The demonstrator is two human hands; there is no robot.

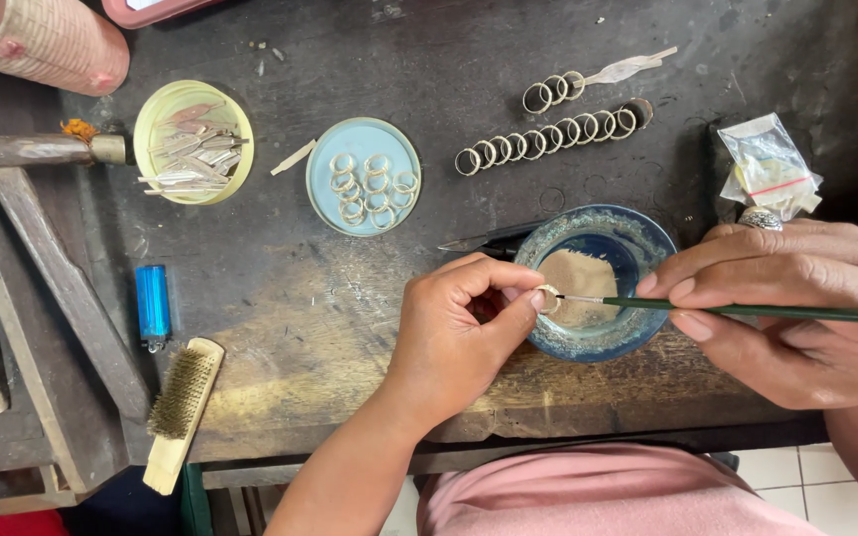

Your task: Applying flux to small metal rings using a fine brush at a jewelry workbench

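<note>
Brush: wire brush [180, 407] lies at the bench's [290, 318] left front edge, handle toward the person; within reach yet out of the way of the hands
Lighter: blue lighter [152, 304] lies just above the wire brush, apart from it
Yellow lid: yellow lid [194, 142] holds thin metal strips; its rim keeps them together
Blue lid: blue lid [363, 176] holds a heap of loose rings, well back from the hands; kept sorted from the strips
Left hand: left hand [454, 333] has thumb and forefinger pinched shut on a small ring [547, 298]; ring held at the bowl's left rim, its open face turned toward the paintbrush tip so that the tip can reach it
Bowl: blue bowl [596, 281] sits between the hands at the front edge; tan paste inside, so the paintbrush can be loaded close by
Ring rows: two rows of rings [548, 134] stand on edge behind the bowl, lined up side by side
Right hand: right hand [796, 308] has fingers closed on a green paintbrush [747, 311], held like a pen and nearly level; its fine tip touches the ring
Bag: small clear bag [769, 164] lies behind the right hand
</note>
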